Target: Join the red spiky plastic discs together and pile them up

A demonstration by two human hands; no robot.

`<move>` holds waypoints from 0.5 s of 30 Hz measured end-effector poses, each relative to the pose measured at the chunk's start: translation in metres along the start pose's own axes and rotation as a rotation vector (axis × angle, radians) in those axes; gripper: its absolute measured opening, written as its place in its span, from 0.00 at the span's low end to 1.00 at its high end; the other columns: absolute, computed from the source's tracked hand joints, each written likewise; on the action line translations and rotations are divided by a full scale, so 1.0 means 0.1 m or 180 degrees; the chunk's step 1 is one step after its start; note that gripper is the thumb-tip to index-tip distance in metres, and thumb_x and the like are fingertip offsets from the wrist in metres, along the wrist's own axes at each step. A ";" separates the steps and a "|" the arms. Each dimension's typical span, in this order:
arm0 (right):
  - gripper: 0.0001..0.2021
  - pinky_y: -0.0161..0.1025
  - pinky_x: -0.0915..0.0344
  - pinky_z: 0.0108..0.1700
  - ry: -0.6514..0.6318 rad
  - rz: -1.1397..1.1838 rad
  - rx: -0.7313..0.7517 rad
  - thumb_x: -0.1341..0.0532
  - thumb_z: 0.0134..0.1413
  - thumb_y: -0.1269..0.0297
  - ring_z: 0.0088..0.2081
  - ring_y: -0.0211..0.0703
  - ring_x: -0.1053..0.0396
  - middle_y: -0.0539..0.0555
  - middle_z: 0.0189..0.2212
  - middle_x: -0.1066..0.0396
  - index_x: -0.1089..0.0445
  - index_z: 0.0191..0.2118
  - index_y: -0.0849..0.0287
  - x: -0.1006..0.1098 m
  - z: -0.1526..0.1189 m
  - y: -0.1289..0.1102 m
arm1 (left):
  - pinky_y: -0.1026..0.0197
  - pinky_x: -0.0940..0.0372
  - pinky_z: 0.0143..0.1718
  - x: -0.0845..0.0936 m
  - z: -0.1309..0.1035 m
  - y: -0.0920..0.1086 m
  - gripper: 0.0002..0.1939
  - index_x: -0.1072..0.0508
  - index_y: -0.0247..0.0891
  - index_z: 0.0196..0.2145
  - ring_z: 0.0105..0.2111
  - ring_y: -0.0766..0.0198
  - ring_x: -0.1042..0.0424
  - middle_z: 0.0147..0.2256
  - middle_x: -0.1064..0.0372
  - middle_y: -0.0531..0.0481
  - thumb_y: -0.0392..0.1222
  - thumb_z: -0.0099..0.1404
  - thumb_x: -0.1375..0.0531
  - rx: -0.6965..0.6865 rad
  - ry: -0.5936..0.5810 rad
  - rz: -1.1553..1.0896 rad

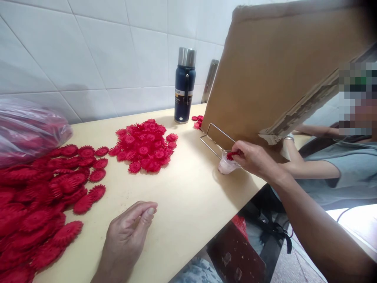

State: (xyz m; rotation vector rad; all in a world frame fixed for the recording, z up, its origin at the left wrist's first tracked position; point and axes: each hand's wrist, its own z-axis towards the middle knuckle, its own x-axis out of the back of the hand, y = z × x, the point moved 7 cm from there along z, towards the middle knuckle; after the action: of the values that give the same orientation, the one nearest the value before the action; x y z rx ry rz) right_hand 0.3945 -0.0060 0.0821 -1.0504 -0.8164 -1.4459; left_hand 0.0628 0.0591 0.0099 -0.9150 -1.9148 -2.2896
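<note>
My right hand [250,159] pinches a small dark-red toothed disc [230,155] at the mouth of a small translucent plastic cup [227,167]. The cup stands on the table against a bent wire frame [216,142]; its contents look whitish. My left hand [128,236] is held over the near part of the table, thumb pressed against the curled fingers. Anything inside that pinch is hidden. To its left spreads a large pile of red toothed fabric discs [44,204]. Beyond it is a smaller heap of similar red discs [147,145].
A clear plastic bag [32,127] of red pieces lies at far left. A dark blue flask [185,86] stands by the tiled wall [97,51]. A big cardboard sheet [265,70] leans on the right. Behind it sits another person [353,169]. The table edge [232,214] runs diagonally nearby.
</note>
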 end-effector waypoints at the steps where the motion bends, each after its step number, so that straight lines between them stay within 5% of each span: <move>1: 0.03 0.33 0.44 0.28 -0.0008 -0.0023 0.0049 0.44 0.47 0.72 0.27 0.38 0.38 0.52 0.25 0.33 0.35 0.27 0.59 -0.02 0.01 0.00 | 0.66 0.32 0.29 0.00 0.00 -0.01 0.12 0.24 0.38 0.31 0.26 0.63 0.27 0.28 0.26 0.49 0.48 0.58 0.42 -0.0006 -0.0003 0.0007; 4: 0.04 0.34 0.42 0.32 -0.0087 0.0044 -0.0026 0.43 0.48 0.70 0.32 0.41 0.35 0.53 0.27 0.31 0.32 0.27 0.58 -0.09 0.02 0.04 | 0.65 0.32 0.30 -0.01 0.00 -0.02 0.12 0.24 0.38 0.31 0.26 0.63 0.27 0.29 0.26 0.49 0.48 0.58 0.42 -0.0012 -0.0025 0.0013; 8: 0.04 0.32 0.46 0.25 -0.0403 0.0014 -0.0363 0.44 0.47 0.70 0.25 0.37 0.36 0.50 0.24 0.30 0.33 0.28 0.57 -0.16 0.01 0.09 | 0.64 0.31 0.30 -0.04 0.00 -0.02 0.12 0.24 0.38 0.31 0.27 0.62 0.26 0.29 0.26 0.49 0.48 0.58 0.42 -0.0027 -0.0075 -0.0024; 15: 0.02 0.33 0.55 0.21 -0.0387 -0.0601 -0.0498 0.43 0.46 0.66 0.19 0.37 0.42 0.49 0.19 0.35 0.37 0.30 0.55 -0.01 0.01 0.06 | 0.64 0.31 0.31 -0.06 -0.01 -0.05 0.12 0.24 0.38 0.33 0.28 0.61 0.26 0.31 0.25 0.48 0.48 0.58 0.43 0.0034 -0.0170 -0.0014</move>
State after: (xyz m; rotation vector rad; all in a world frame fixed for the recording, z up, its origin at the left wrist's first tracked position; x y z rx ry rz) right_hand 0.4007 -0.0056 0.0809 -1.2148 -0.9209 -1.6384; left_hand 0.0653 0.0572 0.0026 -0.9814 -1.9496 -2.2777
